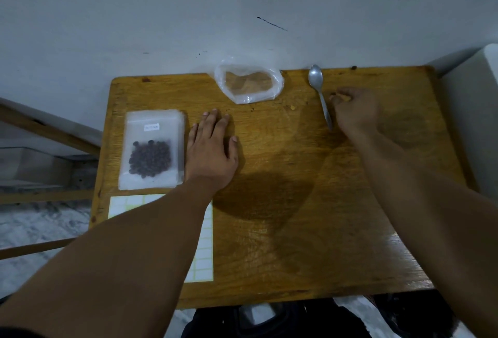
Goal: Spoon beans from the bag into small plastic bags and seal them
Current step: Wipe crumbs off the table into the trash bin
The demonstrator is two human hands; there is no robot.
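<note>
On the left of the wooden surface: small plastic bag of dark beans, label sheet nearer. Just right, left hand flat, fingers spread, released. Far centre: open, crumpled clear bag. Right: spoon, beside right hand, fingers curled; grasp unclear.

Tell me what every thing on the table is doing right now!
Small bag of beans: filled, lying flat on a stack.
Big plastic bag: open, looks empty.
Spoon: lying down, empty.
Sticker sheet: flat, partly under arm.
Left hand: flat, empty.
Right hand: curled beside spoon.
</note>
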